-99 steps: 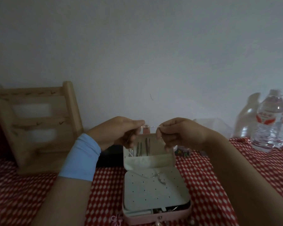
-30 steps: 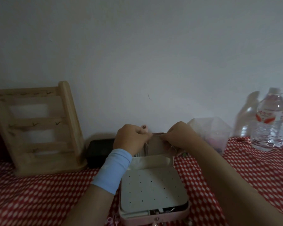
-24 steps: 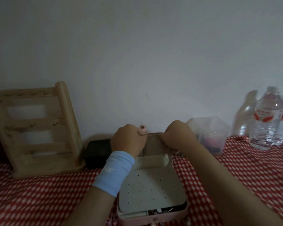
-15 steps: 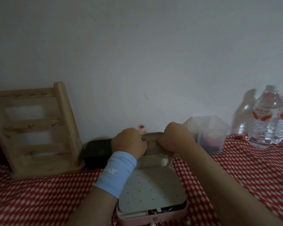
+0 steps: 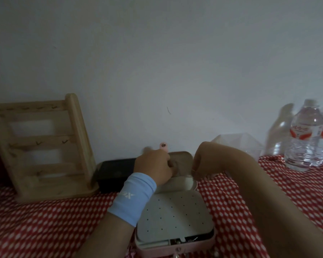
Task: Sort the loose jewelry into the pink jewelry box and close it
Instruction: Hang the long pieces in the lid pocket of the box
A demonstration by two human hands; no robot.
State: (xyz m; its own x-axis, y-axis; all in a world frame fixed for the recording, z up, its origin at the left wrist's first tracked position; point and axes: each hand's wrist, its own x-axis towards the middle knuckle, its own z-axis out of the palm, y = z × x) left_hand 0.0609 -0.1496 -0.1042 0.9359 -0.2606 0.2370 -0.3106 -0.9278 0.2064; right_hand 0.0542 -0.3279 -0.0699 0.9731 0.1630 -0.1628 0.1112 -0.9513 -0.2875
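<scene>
The pink jewelry box (image 5: pixel 175 247) lies open on the checked cloth. Its white perforated insert (image 5: pixel 173 216) is flat and its lid (image 5: pixel 184 157) stands upright at the back. My left hand (image 5: pixel 153 166), with a light blue wristband, has its fingers curled into the inside of the lid. My right hand (image 5: pixel 207 161) is curled at the lid's right edge, pinching a thin necklace chain with a small glint at the fingertips. Most of the chain is hidden by my fingers. Small jewelry pieces (image 5: pixel 183 241) show in the box's front slot.
A wooden jewelry rack (image 5: pixel 39 146) stands at the left, with a black box (image 5: pixel 116 172) beside it. A clear plastic container (image 5: pixel 237 144) sits behind my right hand. Water bottles (image 5: pixel 304 138) stand at the far right. A red-and-white checked cloth (image 5: pixel 45 220) covers the table.
Both hands came down from holding the chain stretched in the air to the upright lid. In the last half second the right hand slid down toward the lid's right corner.
</scene>
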